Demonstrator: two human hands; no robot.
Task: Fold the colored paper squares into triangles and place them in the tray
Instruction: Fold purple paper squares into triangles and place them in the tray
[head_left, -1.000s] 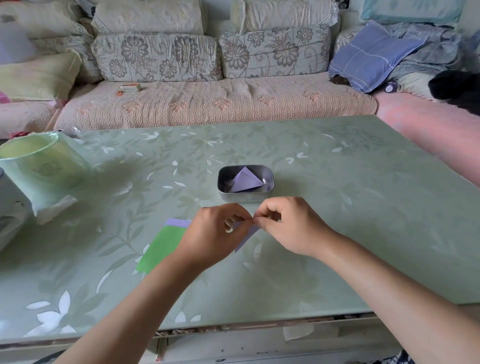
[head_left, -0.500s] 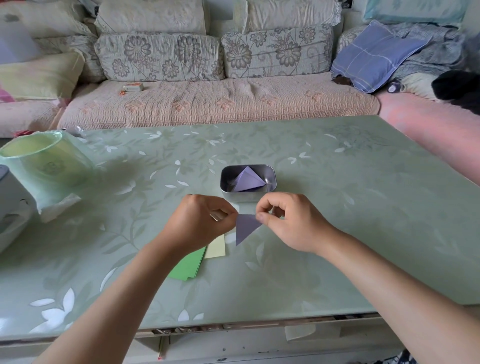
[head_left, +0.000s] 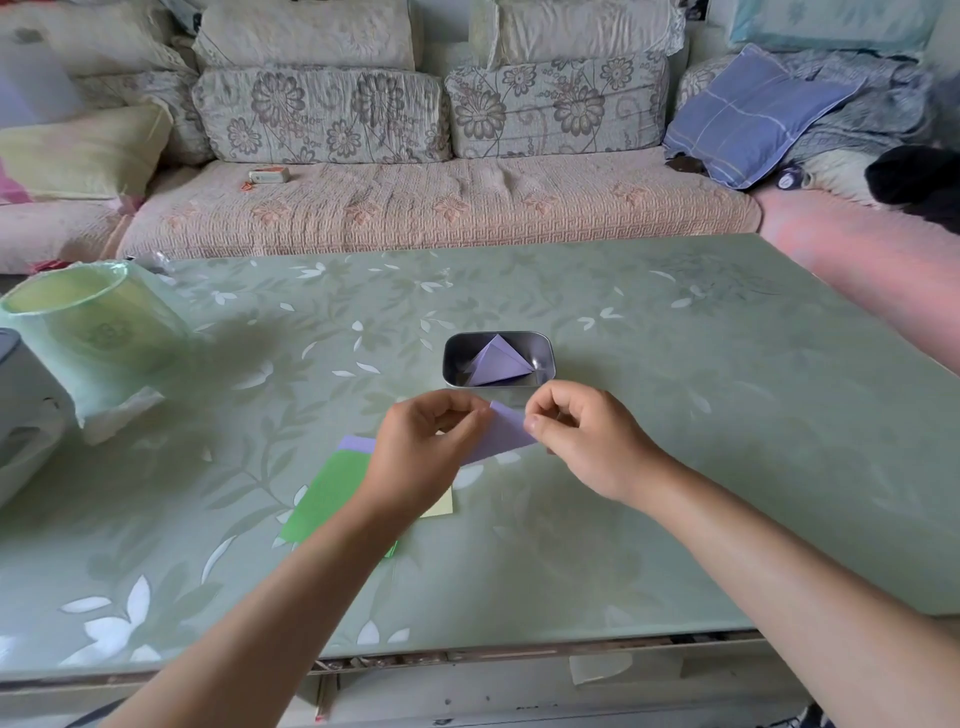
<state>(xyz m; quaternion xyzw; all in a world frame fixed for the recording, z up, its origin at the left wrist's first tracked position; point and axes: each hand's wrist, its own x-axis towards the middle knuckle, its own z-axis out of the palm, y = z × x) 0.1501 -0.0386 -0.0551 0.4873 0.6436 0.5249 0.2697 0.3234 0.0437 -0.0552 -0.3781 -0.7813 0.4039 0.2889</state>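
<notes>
Purple paper (head_left: 506, 434), point-down before, stretched between pinching left hand (head_left: 421, 447) and right hand (head_left: 582, 436) | surface centre, just before tray (head_left: 448, 364) | creasing judged unfinished.

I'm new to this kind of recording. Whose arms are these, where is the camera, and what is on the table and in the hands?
There is no machine here. A person works bare-handed, and the single picture comes from a camera worn on their head, looking down at the hands. The left hand and right hand each pinch the purple paper between fingers and thumb. Just beyond them on the green table a metal tray holds a folded purple triangle. Partly under the left arm lie loose sheets: a green sheet, a yellow sheet and a purple sheet. A sofa stands behind.
</notes>
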